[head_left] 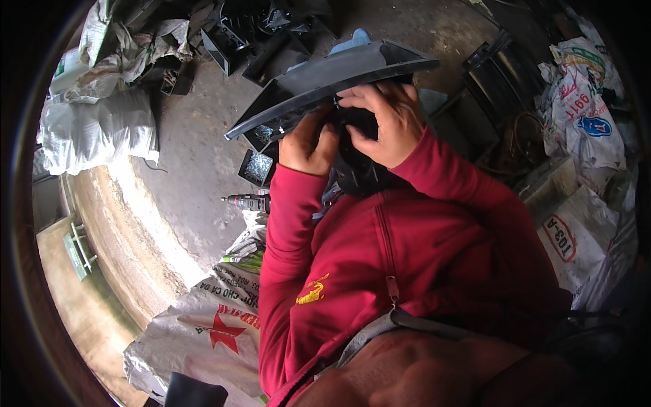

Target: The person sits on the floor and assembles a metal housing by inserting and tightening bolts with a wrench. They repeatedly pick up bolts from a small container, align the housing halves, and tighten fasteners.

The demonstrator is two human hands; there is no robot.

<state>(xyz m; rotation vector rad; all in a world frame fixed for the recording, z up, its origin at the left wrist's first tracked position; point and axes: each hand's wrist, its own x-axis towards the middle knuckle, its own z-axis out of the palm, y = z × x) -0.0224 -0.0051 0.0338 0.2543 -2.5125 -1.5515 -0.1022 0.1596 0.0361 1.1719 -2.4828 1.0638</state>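
Observation:
A large black plastic panel [325,76] with a curved rim lies tilted across in front of me, over my lap. My left hand [308,144] is closed at its near edge, fingers curled underneath and thumb bent up. On the right, my right hand [385,121] rests over the same edge with bent fingers, its thumb apart below. Between the fingertips a small shiny metal piece [336,102] shows at the panel; its kind is too small to tell. Dark shadow hides what lies beneath both hands.
Small black bins of silver screws [258,167] stand left of my hands, with a power drill [247,201] nearer me. Black plastic parts [251,34] pile up at the far side; others [498,71] lie at right. Printed white sacks [210,325] surround me.

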